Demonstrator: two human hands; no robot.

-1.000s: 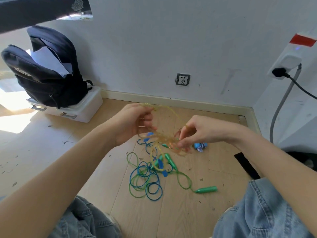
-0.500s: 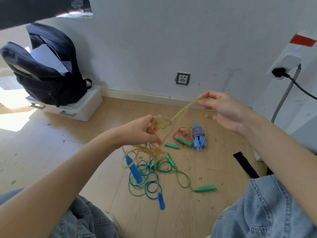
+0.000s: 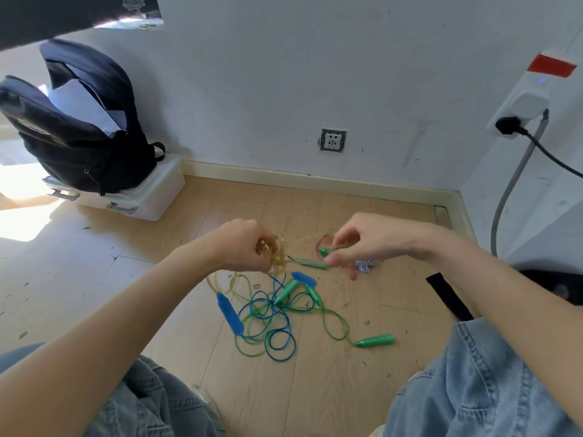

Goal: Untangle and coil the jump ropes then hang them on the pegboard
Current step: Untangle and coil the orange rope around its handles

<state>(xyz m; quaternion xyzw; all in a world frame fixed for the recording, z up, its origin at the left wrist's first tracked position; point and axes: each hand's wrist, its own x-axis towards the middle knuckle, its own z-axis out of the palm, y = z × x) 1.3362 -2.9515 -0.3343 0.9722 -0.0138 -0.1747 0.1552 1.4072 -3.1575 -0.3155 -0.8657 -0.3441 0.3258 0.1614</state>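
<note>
A translucent yellow jump rope (image 3: 279,253) is bunched in loops in my left hand (image 3: 241,246), which grips it above the floor. My right hand (image 3: 353,244) pinches a strand of the same yellow rope a short way to the right. Below them on the wooden floor lies a tangle of blue and green ropes (image 3: 271,323) with a blue handle (image 3: 230,313) and green handles (image 3: 375,340). A red rope (image 3: 321,242) and a blue-white patterned rope (image 3: 366,266) lie partly hidden behind my right hand. No pegboard is in view.
A dark backpack (image 3: 79,127) sits on a white storage box (image 3: 151,197) at the left wall. A wall socket (image 3: 332,141) is ahead, and a plugged cable (image 3: 517,171) hangs at right. My denim-clad knees (image 3: 473,383) frame the floor space.
My right hand has come back down from its raised pull to level with my left hand. The stretched yellow strand has gone slack. My left hand has gathered more loops.
</note>
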